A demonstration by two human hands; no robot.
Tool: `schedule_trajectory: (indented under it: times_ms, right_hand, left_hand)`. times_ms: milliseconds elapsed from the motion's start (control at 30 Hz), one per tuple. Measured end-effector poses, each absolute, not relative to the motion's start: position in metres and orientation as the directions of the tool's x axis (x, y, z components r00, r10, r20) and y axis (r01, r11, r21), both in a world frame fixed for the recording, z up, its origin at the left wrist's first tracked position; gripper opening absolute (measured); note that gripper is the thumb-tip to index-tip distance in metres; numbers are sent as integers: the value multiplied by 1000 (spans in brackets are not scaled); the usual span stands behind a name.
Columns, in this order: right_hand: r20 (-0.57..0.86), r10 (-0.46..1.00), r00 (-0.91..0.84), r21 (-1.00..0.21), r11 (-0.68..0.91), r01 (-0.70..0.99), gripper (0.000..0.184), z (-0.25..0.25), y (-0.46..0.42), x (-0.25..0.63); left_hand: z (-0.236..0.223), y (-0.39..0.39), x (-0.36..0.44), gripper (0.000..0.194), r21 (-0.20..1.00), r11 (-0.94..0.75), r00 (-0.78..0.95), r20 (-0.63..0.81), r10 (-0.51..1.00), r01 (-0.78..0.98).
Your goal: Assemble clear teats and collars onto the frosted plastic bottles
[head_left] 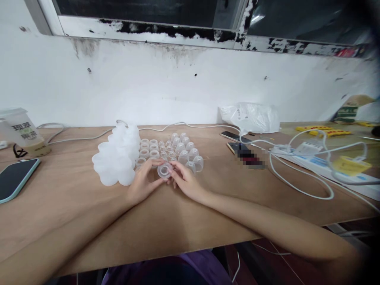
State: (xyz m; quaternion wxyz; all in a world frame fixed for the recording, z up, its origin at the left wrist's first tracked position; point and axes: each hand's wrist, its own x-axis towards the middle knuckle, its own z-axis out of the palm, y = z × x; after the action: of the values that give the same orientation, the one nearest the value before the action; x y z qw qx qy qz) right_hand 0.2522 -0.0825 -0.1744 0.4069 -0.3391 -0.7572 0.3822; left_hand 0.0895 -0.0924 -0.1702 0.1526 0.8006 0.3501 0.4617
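Between my two hands is a clear, round plastic piece with a ring-shaped opening (164, 170), held just above the front of the rows of parts. My left hand (145, 180) pinches its left edge between thumb and forefinger. On the other side, the fingers of my right hand (185, 180) are closed on its right edge. Behind the hands stand rows of translucent rings (153, 153), small clear nipple-like pieces (168, 148) and clear domes (180, 149). To the left is a cluster of frosted white rounded pieces (115, 158). My fingers partly hide the nearest parts.
A drink cup (25, 132) and a phone (18, 180) sit at the left. Toward the right lie two dark phone-like devices (245, 154), a plastic bag (251, 116), a white power strip (326, 168) and looping cables (299, 194). A white wall rises behind the table (142, 233).
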Motion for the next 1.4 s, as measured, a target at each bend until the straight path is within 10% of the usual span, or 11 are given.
schedule_trajectory:
  times_ms: [467, 933, 1400]
  right_hand:
    - [292, 852, -434, -895, 404, 191, 14, -176, -86, 251]
    - [452, 759, -468, -639, 642, 424, 3, -176, -83, 248]
    - [281, 854, -438, -805, 458, 377, 4, -179, -77, 247]
  left_hand:
    - [-169, -94, 92, 14, 596, -610, 302, 540, 786, 522]
    - [-172, -92, 93, 4, 566, -611, 331, 524, 785, 554]
    - [-171, -89, 90, 12, 518, -621, 380, 501, 778, 588]
